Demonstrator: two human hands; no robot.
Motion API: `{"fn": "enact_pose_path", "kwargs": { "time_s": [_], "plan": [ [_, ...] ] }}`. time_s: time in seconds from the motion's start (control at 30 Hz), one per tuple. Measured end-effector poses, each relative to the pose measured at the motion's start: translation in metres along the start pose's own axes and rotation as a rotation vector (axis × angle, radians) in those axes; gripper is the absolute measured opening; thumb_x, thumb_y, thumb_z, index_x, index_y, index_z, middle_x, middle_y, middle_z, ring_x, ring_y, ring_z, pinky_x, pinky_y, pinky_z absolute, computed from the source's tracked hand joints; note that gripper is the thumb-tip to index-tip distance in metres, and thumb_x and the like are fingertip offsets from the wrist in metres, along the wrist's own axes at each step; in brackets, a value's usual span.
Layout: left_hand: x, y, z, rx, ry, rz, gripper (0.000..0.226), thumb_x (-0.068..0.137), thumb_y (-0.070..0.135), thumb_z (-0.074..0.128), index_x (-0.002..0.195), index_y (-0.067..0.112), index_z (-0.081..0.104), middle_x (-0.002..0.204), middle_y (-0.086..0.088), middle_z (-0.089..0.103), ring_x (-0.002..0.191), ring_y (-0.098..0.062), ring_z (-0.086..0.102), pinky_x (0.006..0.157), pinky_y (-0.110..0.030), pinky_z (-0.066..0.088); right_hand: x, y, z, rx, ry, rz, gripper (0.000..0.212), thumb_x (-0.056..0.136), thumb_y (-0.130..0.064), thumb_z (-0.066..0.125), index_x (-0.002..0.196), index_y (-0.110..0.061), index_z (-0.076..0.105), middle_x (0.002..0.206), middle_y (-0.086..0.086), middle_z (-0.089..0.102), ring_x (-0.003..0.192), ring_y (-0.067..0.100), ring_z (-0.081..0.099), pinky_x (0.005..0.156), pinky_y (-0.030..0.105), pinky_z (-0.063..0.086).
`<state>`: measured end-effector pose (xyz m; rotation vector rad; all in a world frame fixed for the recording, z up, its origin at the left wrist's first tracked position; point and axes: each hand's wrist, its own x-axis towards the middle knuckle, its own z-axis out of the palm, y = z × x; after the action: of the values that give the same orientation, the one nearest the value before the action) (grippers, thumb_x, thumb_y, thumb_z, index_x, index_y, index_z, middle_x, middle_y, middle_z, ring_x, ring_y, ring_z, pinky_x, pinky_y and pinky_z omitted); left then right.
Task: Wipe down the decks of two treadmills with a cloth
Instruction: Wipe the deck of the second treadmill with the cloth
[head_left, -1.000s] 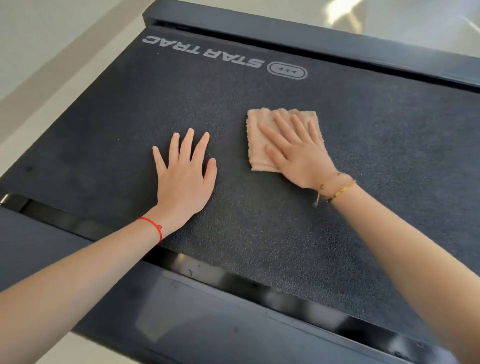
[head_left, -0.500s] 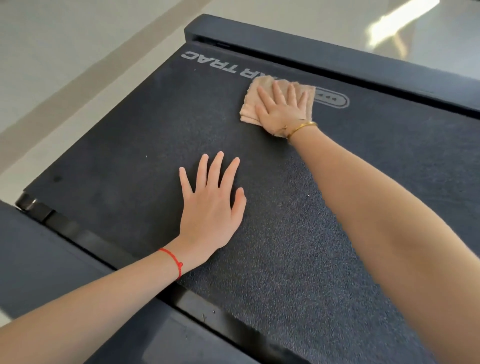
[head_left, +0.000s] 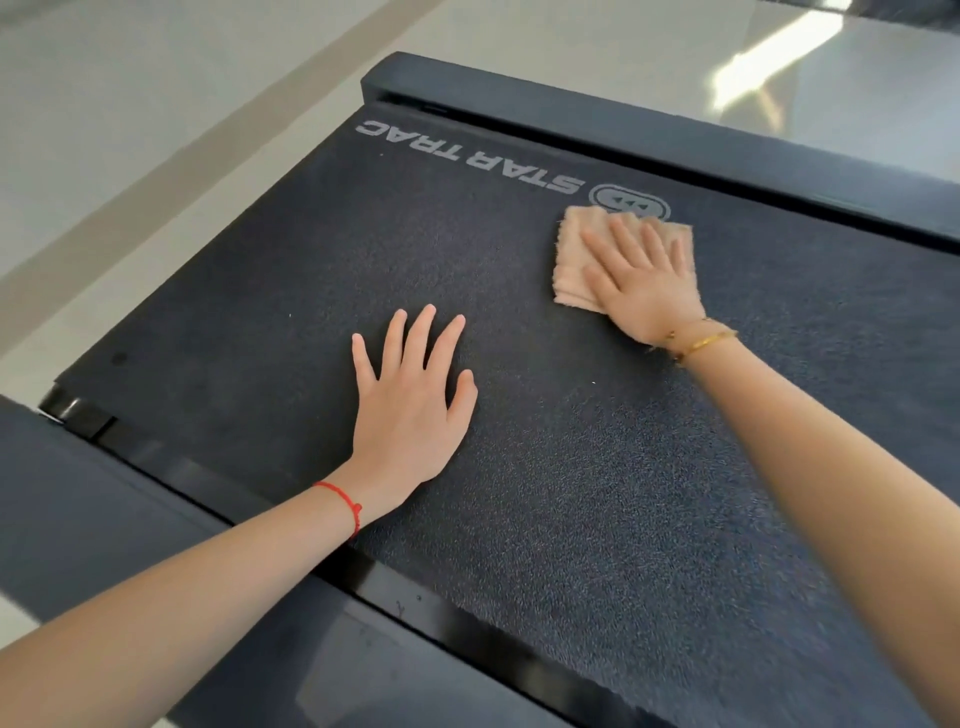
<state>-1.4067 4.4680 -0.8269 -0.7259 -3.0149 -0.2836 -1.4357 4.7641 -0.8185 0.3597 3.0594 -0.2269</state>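
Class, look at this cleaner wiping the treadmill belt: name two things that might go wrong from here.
1. The left hand leans flat on the belt; if the belt rolls, the person may slip.
2. The right hand only presses the folded cloth with flat fingers, so it may bunch or slide away.

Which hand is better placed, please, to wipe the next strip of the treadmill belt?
Right: the right hand already presses the folded cloth flat on the belt, while the left hand lies bare.

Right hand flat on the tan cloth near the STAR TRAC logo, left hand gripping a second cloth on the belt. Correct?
Not quite. The head view shows the left hand empty, fingers spread flat on the bare belt. Only the right hand presses the one cloth, near the logo.
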Motion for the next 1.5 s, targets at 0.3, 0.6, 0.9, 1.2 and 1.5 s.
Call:
{"fn": "enact_pose_path", "kwargs": {
  "time_s": [0.3,0.6,0.9,1.2,1.5],
  "plan": [
    [0.0,0.001,-0.001,-0.007,-0.009,-0.001,0.06,0.099,0.047,0.021,0.157,0.031,0.016,0.166,-0.001,0.012,0.153,-0.025,0.004,0.12,-0.063,0.005,-0.083,0.008,0.001,0.015,0.001,0.129,0.057,0.101,-0.057,0.011,0.156,-0.043,0.005,0.167,-0.006,-0.002,0.153,0.031,-0.006,0.121,0.054,-0.007],
    [0.0,-0.005,0.0,-0.032,-0.012,0.018,0.059,0.102,0.047,0.025,0.158,0.032,0.016,0.166,0.0,0.011,0.154,-0.024,0.003,0.12,-0.062,0.003,-0.197,-0.011,0.009,-0.001,-0.017,-0.185,0.056,0.099,-0.061,0.005,0.154,-0.05,0.002,0.165,-0.017,-0.005,0.153,0.019,-0.012,0.123,0.046,-0.008],
    [-0.008,-0.018,-0.005,-0.026,-0.051,0.021,0.058,0.103,0.049,0.027,0.157,0.035,0.012,0.166,0.005,0.008,0.153,-0.02,-0.001,0.119,-0.063,0.001,-0.121,-0.007,0.007,0.021,0.025,0.164,0.055,0.103,-0.053,0.015,0.157,-0.041,0.009,0.167,-0.006,0.0,0.153,0.03,-0.007,0.12,0.054,-0.009],
    [-0.024,-0.039,-0.012,-0.046,-0.026,-0.016,0.055,0.103,0.038,0.029,0.157,0.034,0.017,0.165,0.004,0.013,0.153,-0.024,0.002,0.118,-0.065,0.003,-0.165,-0.083,0.017,-0.016,-0.017,-0.244,0.055,0.103,-0.053,0.012,0.156,-0.045,0.0,0.166,-0.008,-0.003,0.152,0.029,-0.01,0.12,0.052,-0.013],
    [-0.026,-0.066,-0.017,-0.026,-0.021,-0.066,0.055,0.103,0.042,0.029,0.157,0.034,0.019,0.165,0.002,0.013,0.153,-0.027,0.003,0.119,-0.065,0.002,-0.156,-0.07,0.016,-0.004,0.021,-0.227,0.055,0.102,-0.054,0.014,0.156,-0.046,0.008,0.166,-0.01,0.001,0.153,0.026,-0.003,0.122,0.046,-0.008]
  ]
}}
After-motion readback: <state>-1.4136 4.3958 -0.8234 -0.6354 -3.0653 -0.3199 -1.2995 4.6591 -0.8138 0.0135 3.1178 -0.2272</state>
